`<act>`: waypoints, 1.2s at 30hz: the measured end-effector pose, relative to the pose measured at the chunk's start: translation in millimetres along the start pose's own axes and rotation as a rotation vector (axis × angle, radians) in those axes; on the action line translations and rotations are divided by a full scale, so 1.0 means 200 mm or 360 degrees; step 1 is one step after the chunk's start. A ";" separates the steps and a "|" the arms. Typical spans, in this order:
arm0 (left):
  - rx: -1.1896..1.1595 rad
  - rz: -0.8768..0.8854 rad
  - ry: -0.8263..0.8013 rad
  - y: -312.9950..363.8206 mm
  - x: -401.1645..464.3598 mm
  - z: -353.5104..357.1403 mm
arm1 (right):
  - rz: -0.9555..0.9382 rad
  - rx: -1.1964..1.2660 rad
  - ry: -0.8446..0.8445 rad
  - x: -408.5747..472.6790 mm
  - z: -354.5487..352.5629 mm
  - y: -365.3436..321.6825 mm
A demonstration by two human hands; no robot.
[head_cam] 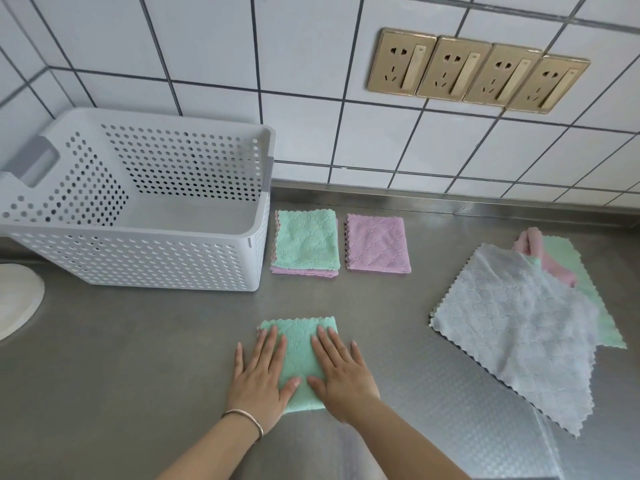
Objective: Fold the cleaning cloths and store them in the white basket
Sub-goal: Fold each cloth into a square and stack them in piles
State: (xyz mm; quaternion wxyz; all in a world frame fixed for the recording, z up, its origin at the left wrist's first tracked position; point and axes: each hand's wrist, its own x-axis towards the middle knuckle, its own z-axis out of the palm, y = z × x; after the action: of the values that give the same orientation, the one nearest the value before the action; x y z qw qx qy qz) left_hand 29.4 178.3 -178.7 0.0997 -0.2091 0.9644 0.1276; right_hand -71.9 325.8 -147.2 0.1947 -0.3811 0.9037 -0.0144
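Observation:
A folded green cloth (299,358) lies on the steel counter in front of me. My left hand (259,379) lies flat on its left side and my right hand (341,375) flat on its right side, fingers spread. The white perforated basket (138,261) stands at the left with nothing visible inside. Right of it sits a folded stack with a green cloth (306,239) on top of a pink one. A single folded pink cloth (377,244) lies beside that stack. At the right, an unfolded grey cloth (519,323) covers a pink cloth (543,261) and a green cloth (588,271).
The steel counter (138,358) meets a white tiled wall behind. Several gold wall sockets (478,71) sit on the wall, upper right. A white rounded object (17,306) shows at the left edge.

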 end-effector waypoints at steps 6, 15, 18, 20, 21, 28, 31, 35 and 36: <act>-0.0211 -0.0195 0.0443 0.01 -0.02 -0.05 | -0.0021 0.0193 -0.0119 0.00 -0.05 -0.02; -0.0589 -0.1047 0.0038 0.16 -0.04 -0.14 | 0.0899 0.1422 0.0177 -0.04 -0.09 -0.05; -0.1073 -0.1032 0.0130 0.24 0.02 -0.21 | 0.0881 0.1635 0.0243 -0.03 -0.14 0.01; -0.1328 -0.0939 0.0248 0.32 0.08 -0.31 | 0.0881 0.1768 0.0371 -0.01 -0.21 0.08; -0.1403 -0.0878 0.0308 0.36 0.12 -0.37 | 0.0885 0.1830 0.0448 0.01 -0.25 0.12; -0.1669 -0.0269 0.0577 0.61 0.62 -0.61 | 0.0857 0.2188 0.0798 0.30 -0.61 0.49; -0.1388 -0.0122 0.0504 0.69 0.88 -0.61 | 0.0893 0.2166 0.0851 0.47 -0.68 0.65; -0.1205 -0.0189 0.0283 0.76 1.13 -0.52 | 0.0990 0.2124 0.0865 0.65 -0.68 0.81; -0.1186 -0.0202 0.0240 0.78 1.18 -0.49 | 0.1012 0.2104 0.0862 0.68 -0.66 0.84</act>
State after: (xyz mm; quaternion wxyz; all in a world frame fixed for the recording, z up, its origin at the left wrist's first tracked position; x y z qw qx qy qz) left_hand -261.1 197.9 -112.5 -0.0466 -0.2992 0.8416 0.4472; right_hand -321.3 333.6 -101.1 0.1489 0.1079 0.7893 -0.5858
